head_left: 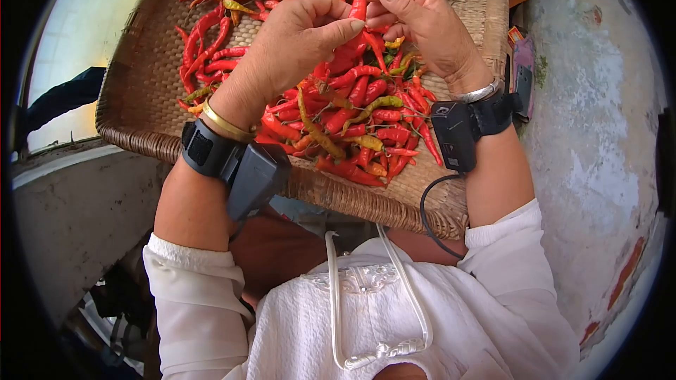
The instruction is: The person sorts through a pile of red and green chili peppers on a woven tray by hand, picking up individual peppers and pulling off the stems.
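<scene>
Red chilli (358,1): we pinch it between left hand (296,39) and right hand (424,24), both closed on it; beneath our wrists the heap (355,116) on the woven tray (137,102) seems mostly untouched.

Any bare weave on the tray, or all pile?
Bare weave on the woven tray: the left band between its rim and the chilli pile, and the far right corner beside the right hand. Crowded: the middle, under the left hand and the held chilli.
</scene>
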Action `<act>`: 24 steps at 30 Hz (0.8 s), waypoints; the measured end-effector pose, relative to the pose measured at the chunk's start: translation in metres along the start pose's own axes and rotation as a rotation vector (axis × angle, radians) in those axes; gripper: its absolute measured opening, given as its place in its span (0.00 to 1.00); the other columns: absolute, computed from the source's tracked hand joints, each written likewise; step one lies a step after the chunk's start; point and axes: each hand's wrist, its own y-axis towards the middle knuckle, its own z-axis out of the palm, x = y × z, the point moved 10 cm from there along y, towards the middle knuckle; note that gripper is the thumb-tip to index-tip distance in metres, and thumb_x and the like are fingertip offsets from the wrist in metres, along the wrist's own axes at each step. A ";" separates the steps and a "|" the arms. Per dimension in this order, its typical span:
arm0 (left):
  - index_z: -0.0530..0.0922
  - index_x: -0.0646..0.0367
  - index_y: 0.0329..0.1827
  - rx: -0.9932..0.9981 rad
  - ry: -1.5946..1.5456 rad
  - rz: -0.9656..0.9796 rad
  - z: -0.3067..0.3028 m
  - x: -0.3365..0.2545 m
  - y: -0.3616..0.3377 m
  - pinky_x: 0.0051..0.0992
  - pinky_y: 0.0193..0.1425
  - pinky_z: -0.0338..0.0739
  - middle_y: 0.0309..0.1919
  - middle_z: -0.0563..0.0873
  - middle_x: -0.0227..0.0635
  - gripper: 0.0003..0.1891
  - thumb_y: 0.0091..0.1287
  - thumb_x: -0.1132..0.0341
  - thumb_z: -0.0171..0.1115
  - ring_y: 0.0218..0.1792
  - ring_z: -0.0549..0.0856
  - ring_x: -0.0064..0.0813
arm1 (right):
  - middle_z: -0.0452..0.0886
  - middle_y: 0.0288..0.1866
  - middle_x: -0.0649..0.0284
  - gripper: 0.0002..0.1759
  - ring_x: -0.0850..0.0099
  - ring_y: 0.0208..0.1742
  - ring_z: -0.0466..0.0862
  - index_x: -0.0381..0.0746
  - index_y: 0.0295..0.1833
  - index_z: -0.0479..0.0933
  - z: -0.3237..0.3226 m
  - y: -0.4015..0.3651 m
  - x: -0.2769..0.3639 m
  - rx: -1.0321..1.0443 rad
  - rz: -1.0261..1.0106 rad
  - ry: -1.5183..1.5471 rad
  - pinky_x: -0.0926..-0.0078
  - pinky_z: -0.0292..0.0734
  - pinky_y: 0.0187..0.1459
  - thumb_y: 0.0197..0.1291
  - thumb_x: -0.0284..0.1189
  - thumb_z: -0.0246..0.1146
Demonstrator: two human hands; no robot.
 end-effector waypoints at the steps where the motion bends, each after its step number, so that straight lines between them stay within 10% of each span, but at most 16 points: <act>1: 0.78 0.59 0.38 -0.031 -0.004 0.008 -0.004 0.000 0.001 0.10 0.24 0.65 0.23 0.77 0.18 0.08 0.65 0.63 0.60 0.22 0.72 0.07 | 0.79 0.32 0.69 0.18 0.82 0.34 0.79 0.35 0.47 0.77 0.004 -0.001 -0.001 0.003 0.001 0.001 0.88 0.72 0.34 0.64 0.40 0.56; 4: 0.79 0.60 0.39 0.005 0.002 0.030 0.001 0.004 0.001 0.11 0.25 0.67 0.24 0.78 0.20 0.09 0.65 0.63 0.61 0.23 0.73 0.08 | 0.79 0.24 0.71 0.14 0.85 0.25 0.77 0.37 0.36 0.79 0.018 -0.005 0.002 0.078 -0.015 -0.083 0.88 0.70 0.25 0.60 0.39 0.61; 18: 0.78 0.65 0.42 -0.227 0.640 0.212 -0.004 -0.010 -0.007 0.23 0.32 0.74 0.25 0.81 0.33 0.14 0.60 0.62 0.65 0.27 0.79 0.21 | 0.80 0.29 0.70 0.09 0.86 0.26 0.77 0.39 0.44 0.76 -0.037 -0.002 -0.005 -0.100 0.077 0.064 0.90 0.71 0.26 0.62 0.32 0.58; 24: 0.79 0.63 0.35 0.246 0.698 0.093 0.053 0.012 -0.014 0.33 0.33 0.75 0.24 0.81 0.44 0.13 0.58 0.60 0.64 0.28 0.82 0.42 | 0.78 0.45 0.54 0.15 0.67 0.45 0.81 0.35 0.53 0.67 -0.075 0.001 -0.012 -0.331 -0.127 0.601 0.74 0.79 0.41 0.64 0.29 0.55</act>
